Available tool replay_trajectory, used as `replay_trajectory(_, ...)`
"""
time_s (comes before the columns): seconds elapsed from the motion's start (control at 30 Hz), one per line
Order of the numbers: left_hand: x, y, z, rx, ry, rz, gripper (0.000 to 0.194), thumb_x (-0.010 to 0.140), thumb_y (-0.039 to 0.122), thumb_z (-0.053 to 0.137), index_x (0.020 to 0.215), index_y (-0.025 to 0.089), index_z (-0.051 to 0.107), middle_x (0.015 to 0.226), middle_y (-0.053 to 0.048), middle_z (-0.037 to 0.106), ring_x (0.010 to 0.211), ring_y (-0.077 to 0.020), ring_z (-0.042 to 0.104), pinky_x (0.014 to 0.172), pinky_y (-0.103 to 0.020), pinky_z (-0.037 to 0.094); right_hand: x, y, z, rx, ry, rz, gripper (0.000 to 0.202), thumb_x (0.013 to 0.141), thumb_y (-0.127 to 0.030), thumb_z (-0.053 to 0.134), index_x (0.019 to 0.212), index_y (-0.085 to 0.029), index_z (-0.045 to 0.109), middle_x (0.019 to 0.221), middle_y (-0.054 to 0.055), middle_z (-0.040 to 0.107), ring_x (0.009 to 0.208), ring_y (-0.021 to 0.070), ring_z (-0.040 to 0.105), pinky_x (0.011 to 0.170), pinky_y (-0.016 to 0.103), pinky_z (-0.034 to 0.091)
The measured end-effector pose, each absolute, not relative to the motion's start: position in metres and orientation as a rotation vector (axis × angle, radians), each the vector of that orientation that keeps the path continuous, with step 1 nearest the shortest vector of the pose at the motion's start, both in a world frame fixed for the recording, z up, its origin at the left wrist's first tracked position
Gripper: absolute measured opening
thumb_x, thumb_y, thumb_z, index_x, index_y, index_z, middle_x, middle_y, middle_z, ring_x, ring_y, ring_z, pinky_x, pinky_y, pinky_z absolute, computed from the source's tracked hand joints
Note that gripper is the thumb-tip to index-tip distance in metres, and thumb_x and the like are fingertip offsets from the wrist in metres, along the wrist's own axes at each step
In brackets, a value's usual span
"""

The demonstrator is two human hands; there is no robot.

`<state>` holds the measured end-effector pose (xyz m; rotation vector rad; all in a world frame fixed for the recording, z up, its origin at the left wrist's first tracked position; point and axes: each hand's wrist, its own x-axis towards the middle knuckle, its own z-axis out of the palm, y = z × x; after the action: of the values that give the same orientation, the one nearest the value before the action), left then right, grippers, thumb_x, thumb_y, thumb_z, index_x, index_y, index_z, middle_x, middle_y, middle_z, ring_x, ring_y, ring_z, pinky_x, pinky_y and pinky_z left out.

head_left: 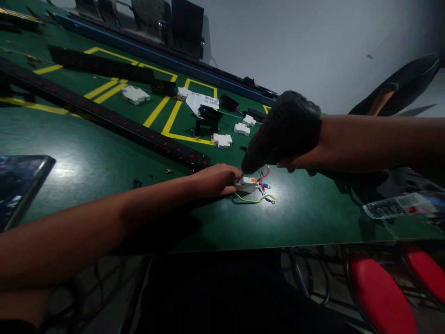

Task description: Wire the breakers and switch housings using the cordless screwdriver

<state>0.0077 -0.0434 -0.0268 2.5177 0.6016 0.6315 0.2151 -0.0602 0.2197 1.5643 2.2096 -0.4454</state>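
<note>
My left hand (224,180) is closed on a small white circuit breaker (248,183) with an orange part, holding it low over the green table. Wrapped around a black power screwdriver (274,130) is my right hand (302,160); the tool slants down to the left, its tip at the breaker beside my left fingers. Whether the bit sits in a screw is too small to tell. Red and blue wire ends (265,185) with ring terminals lie by the breaker's right side. A yellow-green wire (255,201) curves along the table just below it.
Several white breakers lie beyond my hands, one of them nearest (222,140). A long black strip with red dots (114,118) crosses the table's left. A clear plastic bag (399,206) rests at right; a dark screen-like panel (22,185) at left. Red stools (380,292) stand below the edge.
</note>
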Motion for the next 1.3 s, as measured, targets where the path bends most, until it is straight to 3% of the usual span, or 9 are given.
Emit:
replay_trajectory(0.1, 0.007, -0.045, -0.028, 2.505, 0.621, 0.641, 0.013, 0.097, 0.029, 0.067, 0.094, 0.017, 0.068, 0.087, -0.006, 0.068, 0.074, -0.0178, 0.062, 0.064, -0.028, 0.038, 0.215, -0.062, 0.221, 1.521, 2.201, -0.461, 0.041, 0.089, -0.057, 0.067, 0.106, -0.021, 0.075, 0.092, 0.007, 0.076, 0.079, 0.0231, 0.070, 0.066, 0.033, 0.048)
replay_trajectory(0.23, 0.011, -0.047, -0.033, 2.490, 0.600, 0.708, 0.007, 0.092, 0.021, 0.068, 0.098, 0.017, 0.066, 0.094, -0.007, 0.068, 0.083, -0.0199, 0.063, 0.071, -0.029, 0.041, 0.216, -0.068, 0.222, 1.507, 2.210, -0.378, 0.040, 0.090, -0.057, 0.066, 0.103, -0.020, 0.076, 0.084, 0.006, 0.075, 0.073, 0.0230, 0.069, 0.066, 0.036, 0.048)
replay_trajectory(0.3, 0.016, -0.047, -0.037, 2.478, 0.600, 0.737, 0.009, 0.095, 0.026, 0.068, 0.097, 0.017, 0.066, 0.094, -0.007, 0.067, 0.084, -0.0202, 0.062, 0.072, -0.030, 0.041, 0.219, -0.071, 0.221, 1.550, 2.216, -0.372, 0.040, 0.089, -0.057, 0.067, 0.102, -0.021, 0.076, 0.081, 0.006, 0.075, 0.072, 0.0233, 0.069, 0.066, 0.036, 0.047)
replay_trajectory(0.43, 0.026, -0.046, -0.044, 2.441, 0.675, 0.783, 0.033, 0.097, 0.047, 0.071, 0.083, 0.018, 0.065, 0.083, -0.005, 0.063, 0.074, -0.0184, 0.057, 0.067, -0.030, 0.037, 0.228, -0.070, 0.216, 1.603, 2.206, -0.402, 0.040, 0.089, -0.056, 0.068, 0.102, -0.019, 0.076, 0.083, 0.007, 0.076, 0.073, 0.0228, 0.070, 0.067, 0.035, 0.048)
replay_trajectory(0.57, 0.027, -0.044, -0.046, 2.434, 0.655, 0.770, 0.035, 0.099, 0.047, 0.069, 0.082, 0.016, 0.068, 0.080, -0.005, 0.063, 0.073, -0.0176, 0.056, 0.065, -0.030, 0.036, 0.233, -0.067, 0.214, 1.527, 2.269, -0.433, 0.041, 0.091, -0.058, 0.065, 0.099, -0.018, 0.076, 0.081, 0.006, 0.074, 0.071, 0.0210, 0.069, 0.065, 0.034, 0.049)
replay_trajectory(0.67, 0.026, -0.044, -0.045, 2.402, 0.599, 0.791, 0.031, 0.099, 0.043, 0.069, 0.084, 0.016, 0.070, 0.084, -0.005, 0.066, 0.076, -0.0171, 0.059, 0.066, -0.028, 0.038, 0.230, -0.069, 0.217, 1.464, 2.320, -0.533, 0.034, 0.092, -0.048, 0.068, 0.112, -0.021, 0.075, 0.084, 0.004, 0.074, 0.071, 0.0191, 0.068, 0.064, 0.032, 0.051)
replay_trajectory(0.83, 0.026, -0.042, -0.046, 2.417, 0.598, 0.817, 0.035, 0.098, 0.046, 0.070, 0.081, 0.015, 0.071, 0.081, -0.005, 0.066, 0.073, -0.0167, 0.058, 0.065, -0.028, 0.038, 0.221, -0.077, 0.220, 1.530, 2.321, -0.749, 0.048, 0.091, -0.037, 0.070, 0.137, -0.025, 0.066, 0.096, 0.008, 0.076, 0.079, 0.0220, 0.071, 0.063, 0.030, 0.055)
replay_trajectory(1.1, 0.026, -0.043, -0.044, 2.441, 0.627, 0.778, 0.040, 0.100, 0.051, 0.065, 0.081, 0.016, 0.071, 0.082, -0.005, 0.066, 0.074, -0.0175, 0.059, 0.066, -0.029, 0.037, 0.214, -0.078, 0.220, 1.492, 2.338, -0.671, 0.045, 0.092, -0.039, 0.069, 0.134, -0.024, 0.068, 0.090, 0.006, 0.076, 0.070, 0.0187, 0.069, 0.063, 0.029, 0.054)
replay_trajectory(1.3, 0.027, -0.043, -0.044, 2.447, 0.649, 0.778, 0.042, 0.099, 0.054, 0.064, 0.081, 0.017, 0.069, 0.083, -0.005, 0.065, 0.074, -0.0179, 0.058, 0.065, -0.030, 0.036, 0.207, -0.077, 0.228, 1.447, 2.328, -0.573, 0.030, 0.089, -0.040, 0.072, 0.114, -0.023, 0.075, 0.085, 0.004, 0.075, 0.069, 0.0181, 0.069, 0.065, 0.029, 0.051)
